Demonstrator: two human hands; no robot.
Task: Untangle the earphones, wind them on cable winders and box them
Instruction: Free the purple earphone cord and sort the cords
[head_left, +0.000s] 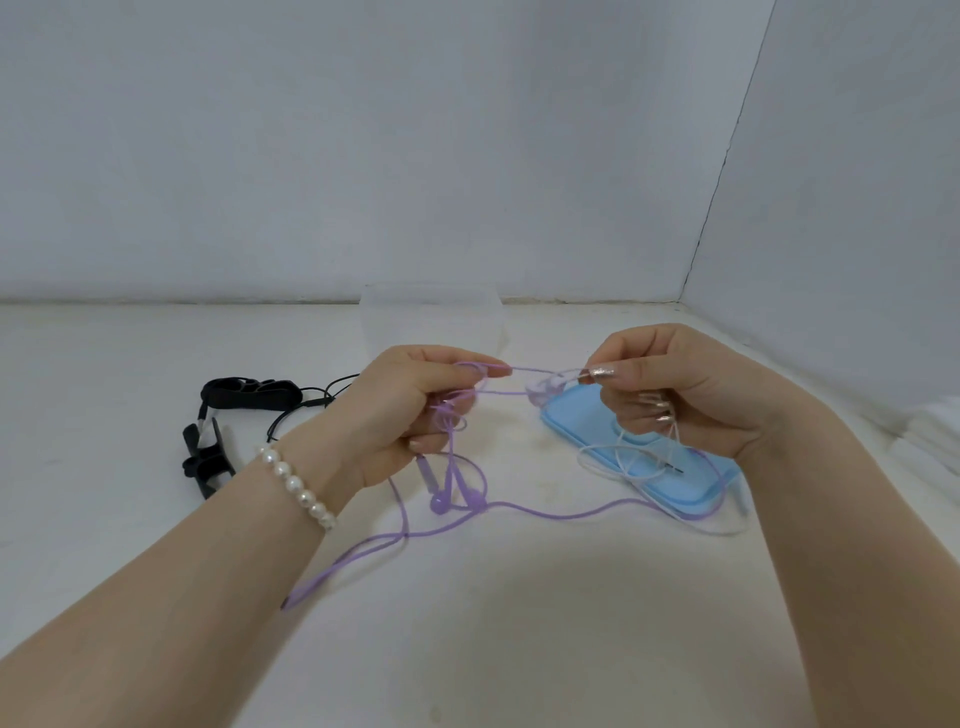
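Between the two hands, a short bit of purple cord (498, 371) runs straight across, from left to right, up in the air above the surface (467, 623). The left hand (400, 410) is curled and pinches a bunch of purple loops. The right hand (691, 384) is curled too. It pinches white cord (613, 457) with its thumb and fingers. Near the right hand the purple and white cords cross in a small knot (545, 387). The right hand is the nearer one to that knot, so I think it has to pick the knot apart while the left hand holds the purple side tight.

Under the left hand the purple buds (457, 501) hang down and touch the surface. More purple cord trails along the surface toward the person and off to the right. The white cord drops from the right hand onto a blue lid (582, 436), which lies flat under that hand.

To the left, well apart, lie black earphones (249, 392) and a black winder (205, 460). Behind the hands, by the wall, stands a clear box (431, 317). The surface is white. Pale walls (363, 156) close it in at the back and on the right, meeting in a corner.
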